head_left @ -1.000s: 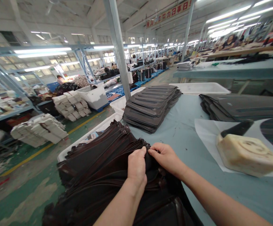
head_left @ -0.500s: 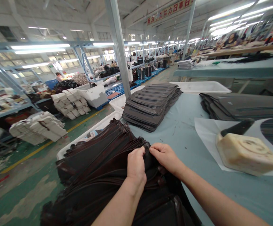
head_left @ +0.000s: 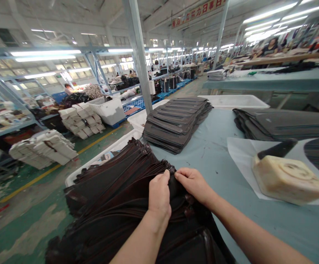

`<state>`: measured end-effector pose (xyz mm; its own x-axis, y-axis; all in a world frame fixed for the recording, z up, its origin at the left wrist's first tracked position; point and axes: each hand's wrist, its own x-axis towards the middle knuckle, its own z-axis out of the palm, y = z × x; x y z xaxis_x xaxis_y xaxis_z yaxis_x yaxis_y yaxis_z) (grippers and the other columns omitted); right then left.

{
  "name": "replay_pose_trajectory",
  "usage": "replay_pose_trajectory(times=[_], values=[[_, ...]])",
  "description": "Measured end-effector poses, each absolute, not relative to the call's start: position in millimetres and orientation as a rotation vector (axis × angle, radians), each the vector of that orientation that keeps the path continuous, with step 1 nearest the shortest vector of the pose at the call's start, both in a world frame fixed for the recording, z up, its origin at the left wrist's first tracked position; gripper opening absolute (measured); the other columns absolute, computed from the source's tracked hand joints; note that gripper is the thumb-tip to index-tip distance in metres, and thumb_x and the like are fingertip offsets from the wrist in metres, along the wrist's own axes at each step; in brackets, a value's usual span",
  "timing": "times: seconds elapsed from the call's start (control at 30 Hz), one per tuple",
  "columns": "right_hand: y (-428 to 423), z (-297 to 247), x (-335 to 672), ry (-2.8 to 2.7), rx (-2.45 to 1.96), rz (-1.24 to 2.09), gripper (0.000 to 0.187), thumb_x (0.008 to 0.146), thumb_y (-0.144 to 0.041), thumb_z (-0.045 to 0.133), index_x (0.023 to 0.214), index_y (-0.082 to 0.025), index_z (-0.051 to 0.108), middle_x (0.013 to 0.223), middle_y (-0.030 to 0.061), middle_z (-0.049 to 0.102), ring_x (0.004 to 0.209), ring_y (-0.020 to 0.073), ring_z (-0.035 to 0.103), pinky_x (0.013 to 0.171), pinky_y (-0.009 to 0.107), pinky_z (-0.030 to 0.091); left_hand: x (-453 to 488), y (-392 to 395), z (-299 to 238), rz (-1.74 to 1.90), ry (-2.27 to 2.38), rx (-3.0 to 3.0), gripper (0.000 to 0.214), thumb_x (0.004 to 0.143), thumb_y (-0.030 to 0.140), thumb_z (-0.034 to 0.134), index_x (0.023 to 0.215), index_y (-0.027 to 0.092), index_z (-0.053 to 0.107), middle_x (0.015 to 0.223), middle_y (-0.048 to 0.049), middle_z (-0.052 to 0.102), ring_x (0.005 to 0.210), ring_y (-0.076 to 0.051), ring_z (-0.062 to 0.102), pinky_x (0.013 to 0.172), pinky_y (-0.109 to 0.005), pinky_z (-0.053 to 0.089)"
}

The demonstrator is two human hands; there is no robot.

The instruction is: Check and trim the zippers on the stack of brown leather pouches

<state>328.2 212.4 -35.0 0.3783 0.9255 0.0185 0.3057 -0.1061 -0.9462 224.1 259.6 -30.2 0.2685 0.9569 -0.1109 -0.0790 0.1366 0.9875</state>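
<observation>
A large pile of dark brown leather panels [head_left: 112, 198] fills the bottom of my view, spilling over the table edge. My left hand [head_left: 159, 198] grips the top edge of the pile, and my right hand [head_left: 194, 185] pinches the same edge close beside it. To the right lies a block of beige wax [head_left: 290, 179] on a white paper sheet [head_left: 242, 161], with a black-handled tool [head_left: 277, 149] partly under it. The lower part of the pile is hidden behind my forearms.
A stack of grey panels [head_left: 176, 124] lies beyond my hands on the pale blue table [head_left: 217, 157], and another stack [head_left: 286, 124] lies to the right. White bins [head_left: 104, 159] edge the table. Packed bundles [head_left: 42, 150] sit on the green floor left of a steel column [head_left: 139, 55].
The view has drifted slightly, so the surroundings sit a little differently. My hands stay on the same edge of the pile, with only a small shift in their grip.
</observation>
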Motion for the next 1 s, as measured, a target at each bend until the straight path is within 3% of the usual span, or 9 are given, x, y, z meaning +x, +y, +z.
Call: replay_pose_trajectory(times=[0.23,0.57,0.8,1.0], values=[[211,-35,331,-1.094,-1.63,0.812,0.024,0.074,-0.033,0.045,0.063,-0.015,0.057,0.055,-0.0025,0.047,0.055,0.0107,0.042,0.052,0.022,0.034,222,254,-32,0.888,0.968,1.141,0.03,0.065,0.039,0.063,0.072,0.01,0.065,0.057,-0.0005,0.054,0.06,-0.013,0.047,0.059,-0.025,0.037],[216,-24,337,-0.938,-1.569,0.976,0.035,0.072,-0.047,0.05,0.057,-0.015,0.05,0.053,-0.0039,0.041,0.051,0.0081,0.035,0.049,0.021,0.032,213,248,-29,0.898,0.869,1.179,0.024,0.071,0.034,0.059,0.078,0.013,0.066,0.064,-0.0007,0.057,0.067,-0.013,0.049,0.068,-0.025,0.038],[213,-18,329,-0.894,-1.567,0.998,0.024,0.067,-0.037,0.056,0.058,-0.016,0.049,0.051,-0.0056,0.041,0.048,0.0072,0.037,0.046,0.019,0.031,212,254,-31,0.864,0.807,0.95,0.011,0.064,0.024,0.062,0.063,0.013,0.061,0.064,0.0005,0.058,0.065,-0.011,0.048,0.069,-0.024,0.039],[209,-15,327,-0.882,-1.574,1.023,0.019,0.067,-0.034,0.056,0.063,-0.016,0.053,0.052,-0.0048,0.045,0.047,0.0078,0.039,0.046,0.02,0.033,213,256,-29,0.787,0.869,0.644,0.005,0.055,0.015,0.06,0.052,0.013,0.057,0.053,0.0021,0.054,0.052,-0.009,0.045,0.056,-0.022,0.038]])
